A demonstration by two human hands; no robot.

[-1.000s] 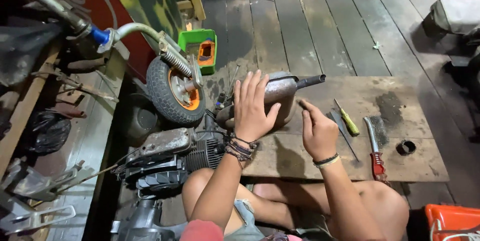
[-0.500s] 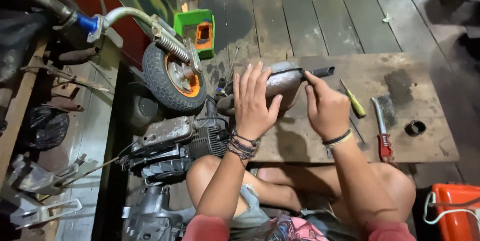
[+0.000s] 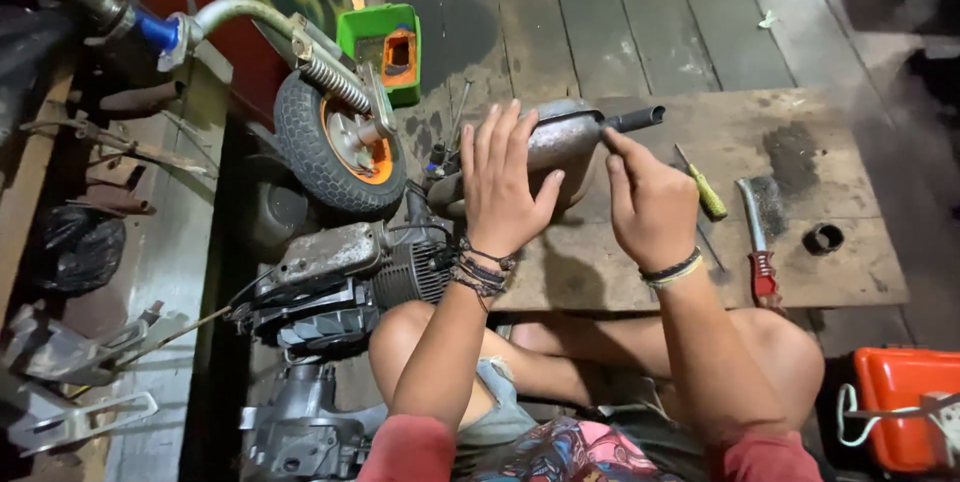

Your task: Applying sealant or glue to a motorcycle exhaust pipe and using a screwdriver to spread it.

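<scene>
A grey metal exhaust muffler [image 3: 566, 134] with a black tail pipe lies on a wooden board [image 3: 700, 272] in front of me. My left hand [image 3: 500, 182] rests flat on the muffler's body, fingers spread. My right hand [image 3: 648, 204] is curled just right of the muffler below its tail pipe, index finger pointing at the pipe's base; whether it holds something small I cannot tell. A small engine [image 3: 345, 277] and a little wheel with an orange hub [image 3: 340, 147] sit left of the muffler.
On the board right of my hands lie a yellow-handled screwdriver [image 3: 704, 190], a red-handled wire brush [image 3: 760, 242] and a small black ring [image 3: 824, 239]. A green box [image 3: 382, 50] stands behind the wheel. An orange case [image 3: 905, 404] is at lower right. Metal parts lie along the left.
My view has shifted slightly. My left hand stays spread on the muffler; my right hand has stayed beside the tail pipe, moving a little closer to it.
</scene>
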